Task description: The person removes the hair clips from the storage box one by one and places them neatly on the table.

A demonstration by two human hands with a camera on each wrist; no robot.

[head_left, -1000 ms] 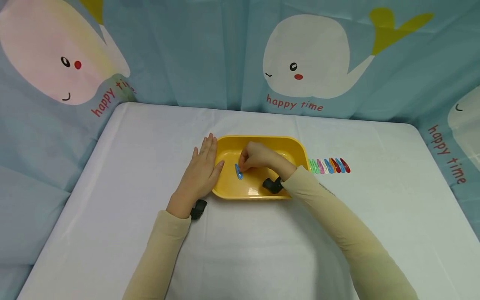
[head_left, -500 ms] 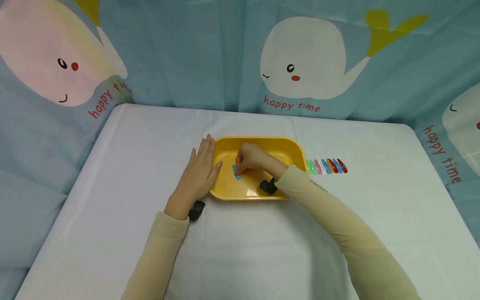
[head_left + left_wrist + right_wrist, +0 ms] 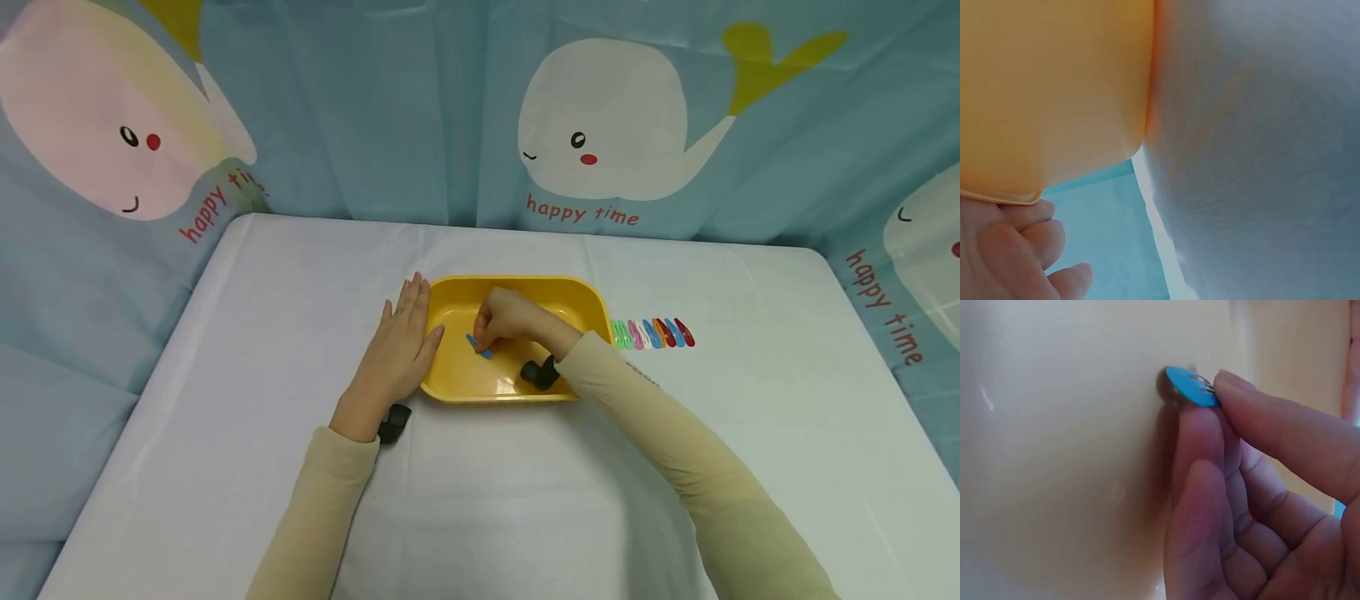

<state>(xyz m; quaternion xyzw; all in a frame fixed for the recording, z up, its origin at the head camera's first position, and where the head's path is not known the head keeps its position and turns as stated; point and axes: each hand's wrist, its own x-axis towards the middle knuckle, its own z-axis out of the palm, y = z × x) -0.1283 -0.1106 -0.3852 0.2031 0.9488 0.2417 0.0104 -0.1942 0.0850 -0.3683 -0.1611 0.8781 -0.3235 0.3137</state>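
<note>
A blue snap hair clip (image 3: 1190, 386) is pinched between the thumb and fingers of my right hand (image 3: 510, 318), just over the floor of a yellow tray (image 3: 457, 377). In the right wrist view its rounded end points away from the fingertips, and part of it is hidden by them. My left hand (image 3: 396, 354) lies along the tray's left side, fingers straight, with the thumb over the rim. The left wrist view shows those fingers (image 3: 1044, 240) beside the tray's outer wall (image 3: 1085, 81).
Right of the tray, a row of several hair clips (image 3: 652, 333) in green, pink, white, blue, orange and red lies on the white tablecloth (image 3: 487, 500). A blue whale-print curtain (image 3: 390, 108) hangs behind the table.
Within the tray, the blue hair clip has turned in my right fingers, from nearly upright in the head view to more slanted. My left hand stays at the tray's side.
</note>
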